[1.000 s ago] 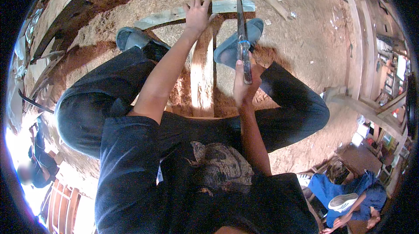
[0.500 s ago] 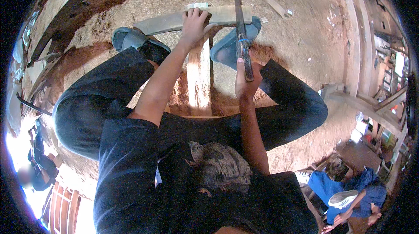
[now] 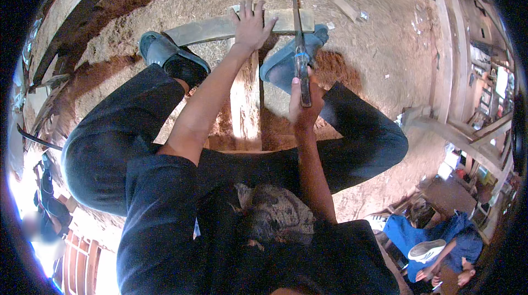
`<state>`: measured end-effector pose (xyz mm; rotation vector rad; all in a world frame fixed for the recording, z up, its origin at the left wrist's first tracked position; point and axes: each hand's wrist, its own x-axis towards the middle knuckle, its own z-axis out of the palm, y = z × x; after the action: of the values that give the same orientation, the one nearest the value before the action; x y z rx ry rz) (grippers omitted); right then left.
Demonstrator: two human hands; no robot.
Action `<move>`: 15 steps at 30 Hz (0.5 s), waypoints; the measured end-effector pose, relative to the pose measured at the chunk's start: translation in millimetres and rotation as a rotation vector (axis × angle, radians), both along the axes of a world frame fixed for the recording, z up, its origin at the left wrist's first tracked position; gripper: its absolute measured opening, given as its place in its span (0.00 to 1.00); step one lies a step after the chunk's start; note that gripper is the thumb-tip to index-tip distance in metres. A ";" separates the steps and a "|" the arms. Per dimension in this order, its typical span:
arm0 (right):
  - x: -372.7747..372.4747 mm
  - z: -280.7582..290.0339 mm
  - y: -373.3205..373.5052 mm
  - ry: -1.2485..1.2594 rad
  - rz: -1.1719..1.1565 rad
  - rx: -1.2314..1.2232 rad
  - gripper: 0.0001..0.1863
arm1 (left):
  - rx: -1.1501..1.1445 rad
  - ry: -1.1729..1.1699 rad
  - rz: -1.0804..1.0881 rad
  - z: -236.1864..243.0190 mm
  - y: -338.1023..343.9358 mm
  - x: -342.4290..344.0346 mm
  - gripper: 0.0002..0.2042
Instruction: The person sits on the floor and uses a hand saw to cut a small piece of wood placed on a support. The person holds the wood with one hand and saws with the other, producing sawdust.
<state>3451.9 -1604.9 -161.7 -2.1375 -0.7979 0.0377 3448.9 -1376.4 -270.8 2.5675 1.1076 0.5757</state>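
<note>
A slightly bowed wooden plank (image 3: 201,31) lies crosswise in front of my feet. My left hand (image 3: 251,31) rests flat on the middle of it, fingers spread. My right hand (image 3: 306,100) is wrapped around the dark handle of a long-bladed tool (image 3: 301,69), its thumb along the handle. Blue binding circles the tool where handle meets blade. The narrow blade, seen nearly edge-on, points away from me and passes over the plank near its right end. Whether the blade touches the wood I cannot tell.
My shoes (image 3: 175,57) stand close behind the plank. Between my legs a lengthwise wooden beam (image 3: 245,102) runs toward me. Wood scraps (image 3: 340,2) lie on the dirt floor. Timber framing (image 3: 467,135) stands at right, a person in blue (image 3: 440,240) sits at lower right, and another person is at far left.
My left hand has gone from curled over the plank's edge to spread flat, shifting slightly right. The tool and my right hand have moved slightly left and toward me.
</note>
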 end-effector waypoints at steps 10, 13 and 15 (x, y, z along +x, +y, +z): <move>2.8 -4.3 28.8 0.105 0.095 -0.043 0.28 | -0.016 0.079 0.008 2.4 -6.6 14.2 0.28; -6.2 5.1 16.2 0.158 0.098 -0.138 0.28 | -0.020 0.060 0.030 -2.0 -6.9 13.6 0.28; -20.7 28.7 -4.5 0.271 0.101 -0.219 0.27 | -0.022 0.066 0.028 -1.9 -6.8 9.6 0.27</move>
<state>3431.2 -1609.4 -132.9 -2.2305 -0.7673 0.4770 3458.5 -1383.2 -272.7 2.5730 1.1671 0.4858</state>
